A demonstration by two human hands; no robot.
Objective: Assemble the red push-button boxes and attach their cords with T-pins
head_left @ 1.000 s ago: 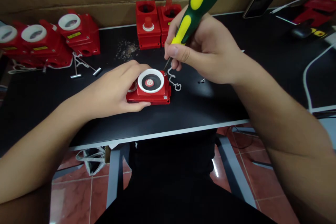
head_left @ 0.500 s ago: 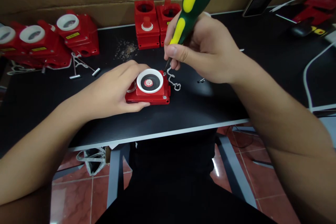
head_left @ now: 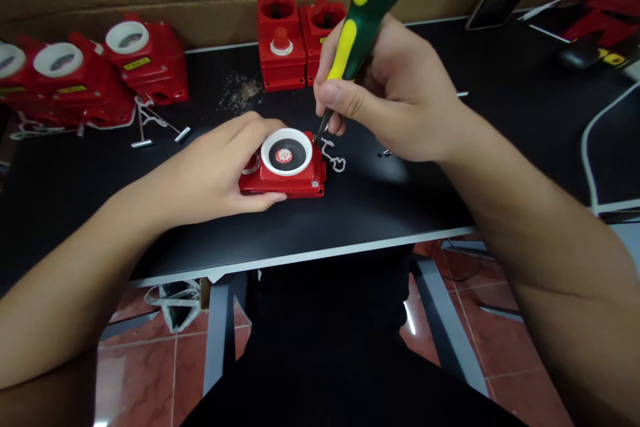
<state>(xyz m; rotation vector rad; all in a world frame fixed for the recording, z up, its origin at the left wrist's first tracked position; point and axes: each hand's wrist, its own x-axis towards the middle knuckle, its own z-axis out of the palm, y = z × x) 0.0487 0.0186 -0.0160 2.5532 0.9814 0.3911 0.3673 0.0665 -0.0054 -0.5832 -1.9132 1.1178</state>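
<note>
A red box-shaped housing (head_left: 295,183) with a white ring round a black disc lies on the black table. My left hand (head_left: 235,167) is closed round its left end, fingers over the far side and thumb along the near side. In my right hand (head_left: 380,93) is a screwdriver (head_left: 367,20) with a green and yellow handle, held tilted. Its tip is at the screw in the housing's far right corner; the tip hides most of that screw. Another screw (head_left: 315,184) shows in the near right corner. A white cord (head_left: 335,159) lies beside the housing.
Several red housings with white rings (head_left: 145,63) stand at the back left, near small metal T-bars (head_left: 141,143) on cords. More red housings (head_left: 281,57) stand at the back centre. Debris (head_left: 241,93) and small metal pieces (head_left: 387,153) lie about. A white cable (head_left: 587,147) runs at right.
The screwdriver tip has shifted slightly and now covers the far corner screw, which showed before. My left hand still holds the housing in the same place.
</note>
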